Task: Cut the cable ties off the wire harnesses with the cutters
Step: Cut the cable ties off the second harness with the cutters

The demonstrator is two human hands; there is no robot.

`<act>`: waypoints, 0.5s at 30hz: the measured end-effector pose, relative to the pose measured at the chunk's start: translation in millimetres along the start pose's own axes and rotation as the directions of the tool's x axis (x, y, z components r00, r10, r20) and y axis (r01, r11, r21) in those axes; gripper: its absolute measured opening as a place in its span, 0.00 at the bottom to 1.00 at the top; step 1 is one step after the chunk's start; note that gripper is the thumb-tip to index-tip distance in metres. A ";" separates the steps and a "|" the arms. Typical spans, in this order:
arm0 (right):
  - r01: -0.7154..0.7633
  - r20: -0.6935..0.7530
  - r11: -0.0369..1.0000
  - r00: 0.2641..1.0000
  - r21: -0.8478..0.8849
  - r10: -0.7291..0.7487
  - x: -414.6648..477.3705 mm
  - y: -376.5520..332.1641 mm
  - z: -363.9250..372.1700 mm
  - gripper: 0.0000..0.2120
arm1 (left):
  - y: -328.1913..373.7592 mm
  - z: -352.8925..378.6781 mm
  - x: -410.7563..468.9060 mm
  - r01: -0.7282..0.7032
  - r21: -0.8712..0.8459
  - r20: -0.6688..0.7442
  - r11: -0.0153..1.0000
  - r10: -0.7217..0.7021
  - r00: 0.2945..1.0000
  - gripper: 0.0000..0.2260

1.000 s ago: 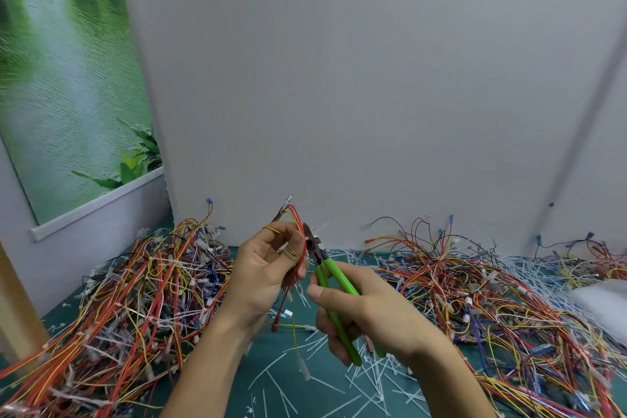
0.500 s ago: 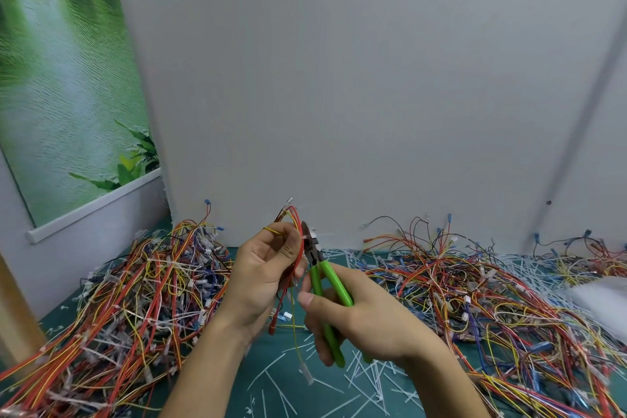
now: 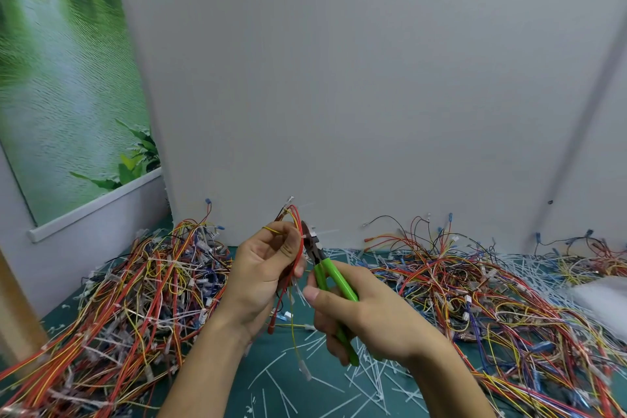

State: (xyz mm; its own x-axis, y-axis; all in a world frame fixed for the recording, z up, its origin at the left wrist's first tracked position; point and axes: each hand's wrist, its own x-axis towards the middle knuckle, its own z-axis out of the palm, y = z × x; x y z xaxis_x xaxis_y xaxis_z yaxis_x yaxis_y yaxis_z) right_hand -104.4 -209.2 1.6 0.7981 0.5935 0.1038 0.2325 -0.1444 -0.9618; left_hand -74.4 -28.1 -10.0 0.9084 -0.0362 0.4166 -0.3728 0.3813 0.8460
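Observation:
My left hand (image 3: 263,273) grips a small wire harness (image 3: 294,227) of red, yellow and brown wires, held upright above the green mat; its loose ends hang below my palm. My right hand (image 3: 363,312) holds the green-handled cutters (image 3: 325,276), fingers wrapped round both handles. The dark jaws (image 3: 308,237) sit against the harness at a white cable tie (image 3: 317,233), whose tail sticks out to the right.
A big heap of tied harnesses (image 3: 135,299) lies on the left, another heap (image 3: 492,299) on the right. Cut white tie pieces (image 3: 366,380) litter the green mat (image 3: 264,394). A grey wall (image 3: 339,95) stands close behind. A white bag (image 3: 604,299) sits far right.
The cutters' handles have drawn closer together in my right hand, and the jaws have stayed at the tie on the harness. My left hand holds still.

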 end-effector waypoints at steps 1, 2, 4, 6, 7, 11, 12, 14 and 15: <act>-0.005 0.017 1.000 1.000 0.027 0.005 -1.2 -2.0 0.1 0.12 | 0.5 0.9 -0.3 -0.002 0.000 -0.003 1.000 0.002 1.000 0.20; -0.010 0.043 0.999 0.999 0.042 0.008 -2.3 -3.7 0.7 0.13 | 0.7 2.1 -0.5 -0.003 0.001 -0.008 1.000 0.003 1.000 0.18; -0.019 0.093 0.998 0.996 0.054 0.014 -3.7 -5.6 2.1 0.16 | 1.4 4.9 -1.3 -0.003 -0.006 -0.023 1.000 0.003 1.000 0.14; -0.024 0.108 0.998 0.994 0.062 0.018 -3.6 -5.4 2.5 0.18 | 2.2 6.1 -2.0 -0.009 -0.018 -0.041 1.000 0.008 0.999 0.12; -0.022 0.103 0.998 0.995 0.060 0.016 -3.4 -5.5 2.4 0.17 | 2.3 6.3 -2.0 -0.013 -0.016 -0.045 1.000 0.012 0.999 0.12; 0.015 0.026 1.000 1.000 0.016 -0.016 -1.4 -3.1 2.9 0.11 | 1.5 6.2 -1.6 -0.026 0.040 -0.074 0.999 0.029 0.997 0.08; 0.026 0.003 0.999 1.000 0.020 -0.026 -1.0 -2.3 3.3 0.09 | 1.4 6.3 -1.7 -0.028 0.038 -0.076 0.999 0.031 0.997 0.08; 0.043 -0.015 0.998 0.999 0.036 -0.043 -0.7 -2.8 3.4 0.08 | 1.6 6.6 -1.7 -0.033 0.015 -0.076 0.999 0.034 0.997 0.09; 0.047 -0.014 0.998 0.999 0.046 -0.047 -1.0 -4.2 3.5 0.08 | 1.9 6.6 -1.9 -0.032 0.007 -0.077 0.999 0.033 0.996 0.10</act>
State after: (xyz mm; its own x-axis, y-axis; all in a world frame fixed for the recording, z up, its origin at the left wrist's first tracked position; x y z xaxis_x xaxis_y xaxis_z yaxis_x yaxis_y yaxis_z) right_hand -108.1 -206.4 4.7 0.7939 0.5888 0.1520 0.2438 -0.0792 -0.9666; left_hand -78.1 -33.4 -7.1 0.9077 0.0479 0.4169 -0.4031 0.3757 0.8345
